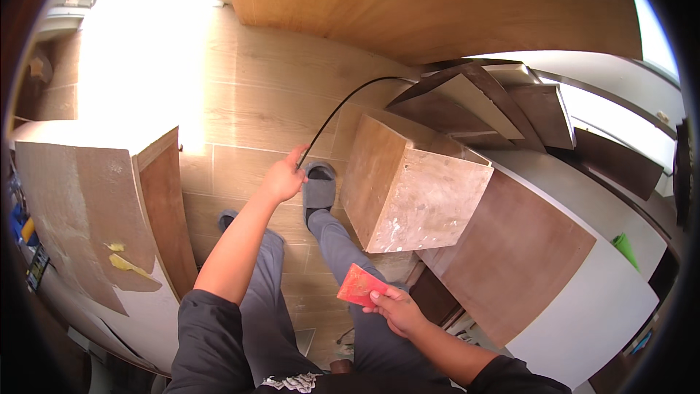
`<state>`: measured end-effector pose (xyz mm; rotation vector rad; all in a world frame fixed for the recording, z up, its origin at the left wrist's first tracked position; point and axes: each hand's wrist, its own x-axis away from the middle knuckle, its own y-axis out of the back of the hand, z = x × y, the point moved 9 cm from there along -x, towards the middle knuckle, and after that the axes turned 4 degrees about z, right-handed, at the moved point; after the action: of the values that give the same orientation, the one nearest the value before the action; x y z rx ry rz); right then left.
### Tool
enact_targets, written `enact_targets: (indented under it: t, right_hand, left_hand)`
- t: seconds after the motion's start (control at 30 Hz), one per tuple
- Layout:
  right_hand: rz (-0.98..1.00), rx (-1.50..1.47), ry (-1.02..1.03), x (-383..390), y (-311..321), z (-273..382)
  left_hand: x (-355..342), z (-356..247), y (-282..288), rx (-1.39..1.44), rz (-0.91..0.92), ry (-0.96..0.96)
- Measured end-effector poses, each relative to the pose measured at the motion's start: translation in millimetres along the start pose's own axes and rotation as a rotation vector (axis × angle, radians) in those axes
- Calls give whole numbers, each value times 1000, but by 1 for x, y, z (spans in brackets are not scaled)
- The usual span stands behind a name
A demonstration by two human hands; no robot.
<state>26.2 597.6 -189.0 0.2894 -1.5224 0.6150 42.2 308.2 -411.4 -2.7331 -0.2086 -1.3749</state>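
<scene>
Both hands are occupied in this one. Near the middle of the frame, one end of a thin black cable [337,109] is pinched in the fingers of the left hand [283,179], and the rest is arced up toward a messy pile of dark boards [474,106] at the upper right (where exactly it ends can't be made out, since the boards get in the way). A flat red card-like piece [360,286] is gripped at its right edge by the right hand [397,311], lower and a bit right of centre, with the thumb laid on top and the fingers tucked under. It's held out over one leg of the grey trousers [339,244], well apart from the other hand.

Right of centre, a wooden box [430,201] is seen with a scuffed front face, all white specks and smears. Just beside it, toward the lower right, a big brown-and-white panel [525,248] is set at a slant, and something bright green [625,251] can be spotted near its far edge. Over on the left, a worn cabinet [69,182] is marked by yellowish patches. The top of the frame is mostly filled by a large wooden panel [437,0], and the tiled floor [281,62] is pretty much washed out by glare at upper left.
</scene>
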Motion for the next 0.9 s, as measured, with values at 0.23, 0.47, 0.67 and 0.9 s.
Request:
enact_targets:
  t: [0.23,0.47,0.67,0.9]
  right_hand:
    - [-4,-38,92,31,5,13]
    - [-45,-157,177,45,26,6]
    - [-56,-202,210,47,37,5]
    - [-67,-243,209,44,50,-5]
  left_hand:
    - [36,-161,70,704,92,-356]
    - [-20,-259,130,641,-320,-473]
    - [-82,-261,190,-325,-868,-500]
    - [-98,-299,188,-321,-761,-656]
